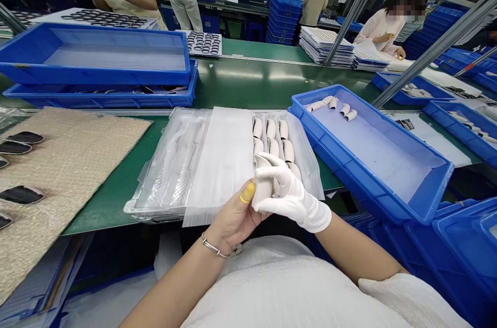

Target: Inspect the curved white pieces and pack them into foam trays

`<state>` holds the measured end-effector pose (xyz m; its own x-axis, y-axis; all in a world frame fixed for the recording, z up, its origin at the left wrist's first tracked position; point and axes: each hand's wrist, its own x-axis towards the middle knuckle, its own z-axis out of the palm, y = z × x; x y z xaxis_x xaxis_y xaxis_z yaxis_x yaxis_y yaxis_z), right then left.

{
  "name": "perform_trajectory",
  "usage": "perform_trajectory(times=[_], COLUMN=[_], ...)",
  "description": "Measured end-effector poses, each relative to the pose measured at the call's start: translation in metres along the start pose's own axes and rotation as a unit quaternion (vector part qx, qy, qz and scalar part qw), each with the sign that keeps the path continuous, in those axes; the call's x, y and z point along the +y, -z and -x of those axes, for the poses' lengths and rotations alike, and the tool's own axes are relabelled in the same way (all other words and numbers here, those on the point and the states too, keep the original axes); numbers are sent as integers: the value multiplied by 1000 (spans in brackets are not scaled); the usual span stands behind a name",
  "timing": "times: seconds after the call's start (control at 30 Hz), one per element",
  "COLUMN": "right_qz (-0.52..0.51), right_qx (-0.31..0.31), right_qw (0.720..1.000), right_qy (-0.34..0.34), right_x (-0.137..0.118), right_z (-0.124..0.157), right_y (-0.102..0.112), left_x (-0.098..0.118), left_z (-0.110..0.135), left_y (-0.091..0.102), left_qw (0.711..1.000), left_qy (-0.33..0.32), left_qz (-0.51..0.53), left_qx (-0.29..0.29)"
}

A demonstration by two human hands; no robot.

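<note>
Small cream-coloured, curved pad-like piece (263, 191) was held up in front of the person's body, over the near edge of a clear plastic compartment tray (155, 183). Piece stood roughly upright: smooth, matte, rounded face, longer than wide, fine lines at the upper end; material could not be told. Its underside was hidden.

Left hand (235, 219), bare except for a yellow cot on the thumb, had its fingers clamped on the piece from the left and below; some fingers were hidden behind it. Right hand (291, 193), in a white fabric glove, pinched the same piece, fingers at the upper end, thumb at the lower end.

Just beyond the hands, rows of matching cream curved pieces (271, 129) sat in the tray's right part, a few partly covered by the glove. A thin white translucent sheet (221, 157) lay over the tray's middle. Tray rested on a green-topped bench (108, 204).

Right of it, a blue rectangular plastic bin (351, 165) held a few loose cream pieces (333, 103) near its far end. Left, a tan bubble-textured sheet (85, 162) carried black oval pieces (21, 194).
</note>
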<state>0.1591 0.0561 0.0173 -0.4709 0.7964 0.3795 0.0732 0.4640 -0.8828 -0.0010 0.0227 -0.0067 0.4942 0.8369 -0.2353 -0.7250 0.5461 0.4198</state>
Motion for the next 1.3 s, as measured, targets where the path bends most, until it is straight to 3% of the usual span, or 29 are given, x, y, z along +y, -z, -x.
perform_trajectory(times=[0.2, 0.27, 0.33, 0.6, 0.87, 1.03, 1.3], right_qz=[-108, -114, -115, -116, -127, -130, -129], right_qx=[144, 202, 217, 78, 66, 58, 3], right_qw=[981, 964, 950, 953, 948, 931, 937], right_qy=[-78, -134, -194, -270, -286, -335, -324], right_x=[10, 17, 19, -5, 6, 9, 4], right_z=[-19, -23, -23, -10, -11, -14, -17], right_y=[8, 14, 19, 15, 16, 16, 19], left_x=[-3, -3, -3, -3, 1, 5, 15], left_z=[3, 3, 3, 2, 6, 5, 6], left_y=[1, 1, 1, -3, -4, -6, -2], left_qw=[999, 999, 997, 979, 952, 934, 864], left_qy=[27, 25, 19, -16, 25, 40, -7], left_qz=[-24, -38, -64, -196, -304, -352, -500], left_qx=[19, 29, 36, 46, 23, 38, 54])
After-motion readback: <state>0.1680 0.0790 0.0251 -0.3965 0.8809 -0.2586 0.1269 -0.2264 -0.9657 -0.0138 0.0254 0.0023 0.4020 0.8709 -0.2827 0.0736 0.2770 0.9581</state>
